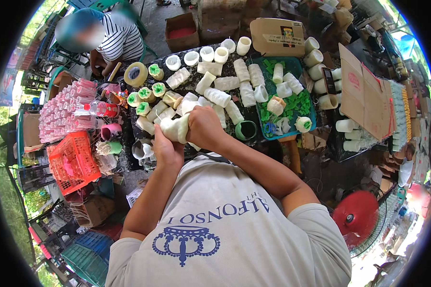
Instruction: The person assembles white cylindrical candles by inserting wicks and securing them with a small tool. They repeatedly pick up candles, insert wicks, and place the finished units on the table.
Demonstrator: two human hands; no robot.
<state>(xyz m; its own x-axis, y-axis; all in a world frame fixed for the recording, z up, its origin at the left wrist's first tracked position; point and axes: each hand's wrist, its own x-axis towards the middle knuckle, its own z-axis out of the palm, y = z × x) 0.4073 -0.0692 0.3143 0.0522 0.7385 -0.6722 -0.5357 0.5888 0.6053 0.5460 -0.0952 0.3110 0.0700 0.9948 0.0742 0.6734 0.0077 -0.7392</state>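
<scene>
Near the table's front edge, my left hand (169, 149) is wrapped around the lower side of an off-white, wax-like candle (174, 128) with a lumpy surface. My right hand (205, 126) is closed at the candle's right end, and its fingertips are partly hidden. Just beyond both hands lie several white textured candles (217, 97), many on their sides. A few candles with green tops (159, 89) stand to the left. To the right of my right hand is a hollow dark green cup (245, 130).
A teal tray (305, 71) holds green scraps, candles and blue scissors (269, 128). A tape roll (135, 74), bundled pink sticks (64, 112), and an orange basket (74, 160) are left. Cardboard (364, 93) and a red fan (354, 217) are right. Another person (122, 40) sits far left.
</scene>
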